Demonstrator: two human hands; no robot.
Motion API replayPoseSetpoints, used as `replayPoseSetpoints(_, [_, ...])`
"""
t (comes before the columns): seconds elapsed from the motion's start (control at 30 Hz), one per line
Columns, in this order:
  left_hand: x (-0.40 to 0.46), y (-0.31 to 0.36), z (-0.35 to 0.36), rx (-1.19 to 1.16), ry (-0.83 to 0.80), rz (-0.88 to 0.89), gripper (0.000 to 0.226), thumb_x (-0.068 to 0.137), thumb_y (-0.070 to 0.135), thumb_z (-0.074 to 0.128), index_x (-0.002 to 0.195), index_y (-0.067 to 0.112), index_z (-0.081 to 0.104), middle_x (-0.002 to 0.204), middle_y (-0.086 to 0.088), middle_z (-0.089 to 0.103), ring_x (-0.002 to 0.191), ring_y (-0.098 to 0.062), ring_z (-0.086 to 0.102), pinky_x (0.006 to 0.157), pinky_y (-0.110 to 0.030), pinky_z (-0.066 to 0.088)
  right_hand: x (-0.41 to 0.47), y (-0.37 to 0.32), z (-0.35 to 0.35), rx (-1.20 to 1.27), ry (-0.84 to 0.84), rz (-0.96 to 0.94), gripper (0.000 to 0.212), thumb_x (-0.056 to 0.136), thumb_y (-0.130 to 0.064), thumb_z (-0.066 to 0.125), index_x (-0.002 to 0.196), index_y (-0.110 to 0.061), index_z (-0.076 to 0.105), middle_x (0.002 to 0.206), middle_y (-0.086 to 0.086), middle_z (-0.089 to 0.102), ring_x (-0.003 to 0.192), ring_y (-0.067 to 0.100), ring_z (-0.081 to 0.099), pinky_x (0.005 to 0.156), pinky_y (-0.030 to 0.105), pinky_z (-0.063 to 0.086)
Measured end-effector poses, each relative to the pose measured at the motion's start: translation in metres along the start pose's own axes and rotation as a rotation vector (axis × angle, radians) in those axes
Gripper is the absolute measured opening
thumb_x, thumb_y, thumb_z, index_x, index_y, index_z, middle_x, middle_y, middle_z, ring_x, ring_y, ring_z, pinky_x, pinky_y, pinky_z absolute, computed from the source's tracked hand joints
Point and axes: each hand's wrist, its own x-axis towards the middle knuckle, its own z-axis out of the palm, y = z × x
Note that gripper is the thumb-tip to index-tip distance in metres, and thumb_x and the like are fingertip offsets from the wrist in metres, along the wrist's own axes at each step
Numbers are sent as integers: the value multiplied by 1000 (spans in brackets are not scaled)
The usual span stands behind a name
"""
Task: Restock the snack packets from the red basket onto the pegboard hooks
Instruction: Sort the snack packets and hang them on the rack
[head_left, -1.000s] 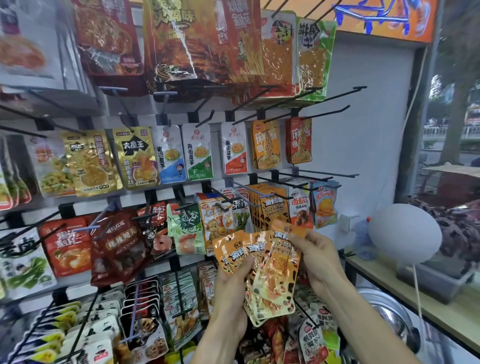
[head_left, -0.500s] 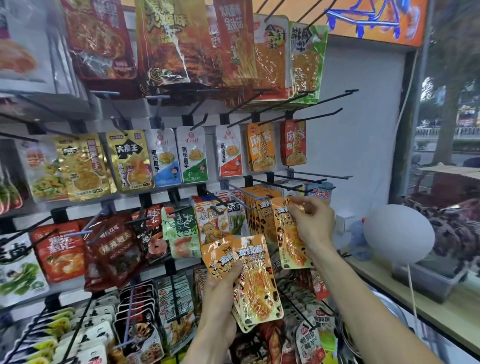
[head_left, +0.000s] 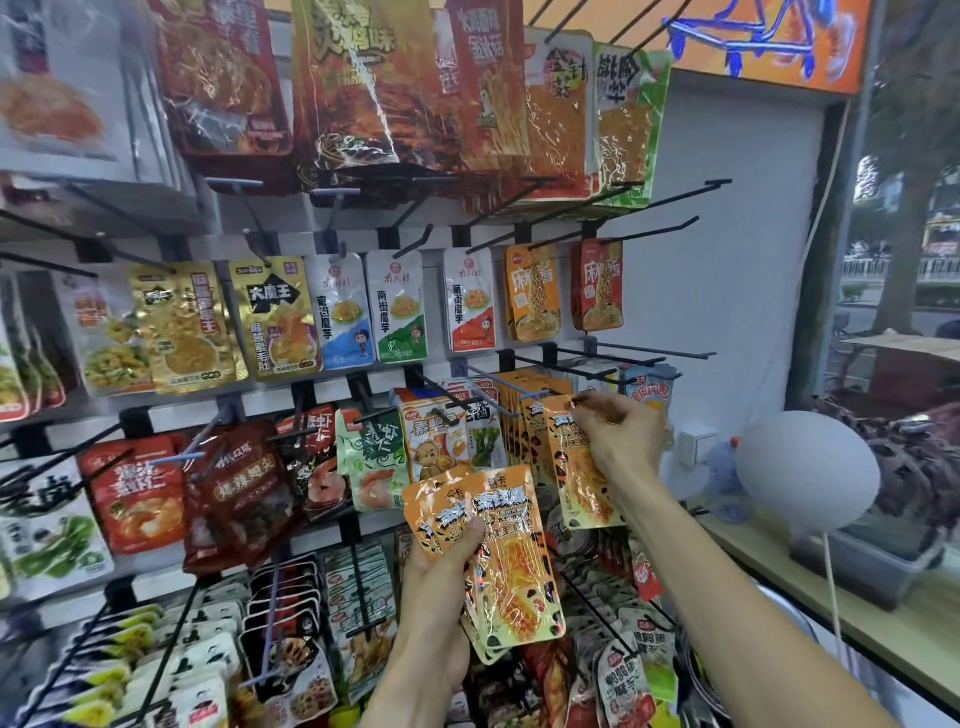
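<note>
Our right hand (head_left: 618, 436) pinches one orange packet (head_left: 582, 467) at its hook (head_left: 524, 395); our left hand (head_left: 441, 577) grips a fanned stack of packets (head_left: 498, 556), two faces visible.

The right hand (head_left: 621, 434) pinches the top of one orange snack packet (head_left: 582, 467) at the tip of a black hook (head_left: 519, 402), just in front of a row of matching packets (head_left: 524, 415) hanging there. The left hand (head_left: 441, 582), lower down, grips a fanned bunch of the same orange packets (head_left: 498, 561). A white balloon (head_left: 808, 473) sits over the desk (head_left: 883, 618) at right.
</note>
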Motion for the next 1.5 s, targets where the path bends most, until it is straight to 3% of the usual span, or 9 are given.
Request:
replayPoseSetpoints(0.13, [-2, 4, 1, -9, -7, -13, 133, 72, 35, 92, 169, 27, 0, 171, -8, 30, 156, -28, 30, 129, -57, 20, 19, 2, 27, -91, -7, 68, 17, 82, -24, 87, 91, -23, 73, 97, -2, 76, 90, 20, 70, 88, 40, 58])
replayPoseSetpoints(0.33, [-3, 8, 4, -38, -17, 9, 124, 75, 32, 93, 168, 29, 10, 166, -6, 40, 152, -28, 38, 127, -57, 24, -23, 4, 10, -168, -53, 56, 23, 88, -29, 82, 108, -19, 79, 104, -4, 76, 97, 14, 68, 83, 25, 45])
replayPoseSetpoints(0.47, [0, 1, 13, -38, -63, 14, 141, 50, 49, 106, 163, 38, 23, 164, -6, 44, 147, -31, 47, 121, -64, 33, -91, 5, -8, 27, -376, 181, 43, 80, -46, 86, 113, -24, 69, 107, -7, 73, 101, 13, 70, 90, 34, 57])
replayPoseSetpoints(0.6, [8, -16, 17, -22, -67, 0, 130, 33, 62, 105, 148, 39, 48, 142, -5, 67, 130, -31, 64, 111, -62, 47, -97, 16, -11, 148, -367, 263, 46, 77, -18, 92, 117, -12, 68, 101, 3, 79, 87, 21, 77, 83, 44, 63])
replayPoseSetpoints(0.7, [8, -15, 20, -51, -52, -10, 139, 38, 61, 105, 156, 46, 33, 149, -5, 61, 136, -30, 59, 116, -61, 42, -85, 16, -18, 195, -234, 226, 52, 81, -16, 89, 123, -18, 58, 101, 4, 76, 83, 22, 77, 76, 43, 62])
replayPoseSetpoints(0.8, [2, -7, 19, -51, -52, 28, 127, 68, 43, 95, 167, 31, 16, 162, -7, 47, 149, -29, 43, 126, -56, 27, -66, 17, -27, 285, -147, 155, 54, 86, -18, 85, 117, -37, 45, 107, 9, 72, 89, 28, 74, 78, 47, 59])
replayPoseSetpoints(0.97, [0, -5, 17, 39, -59, 7, 126, 84, 36, 85, 168, 23, -8, 175, -6, 17, 160, -27, 21, 128, -52, 15, -35, 14, -26, 252, -132, -27, 30, 94, -18, 75, 103, -40, 58, 105, 24, 72, 70, 50, 61, 66, 58, 56])
replayPoseSetpoints(1.23, [1, -3, 15, 49, -49, -4, 128, 82, 39, 87, 168, 25, -7, 174, -7, 19, 160, -29, 20, 128, -56, 14, -9, 20, -16, 234, -151, -14, 32, 90, -20, 78, 106, -45, 67, 124, 13, 72, 117, 42, 67, 92, 63, 57])
replayPoseSetpoints(1.5, [0, -1, 16, 33, -45, 7, 145, 62, 52, 94, 169, 25, -1, 173, -9, 25, 157, -29, 30, 128, -58, 20, -6, 17, -17, 166, -146, -82, 32, 89, -16, 79, 105, -44, 72, 112, -24, 70, 121, 22, 64, 98, 57, 56])
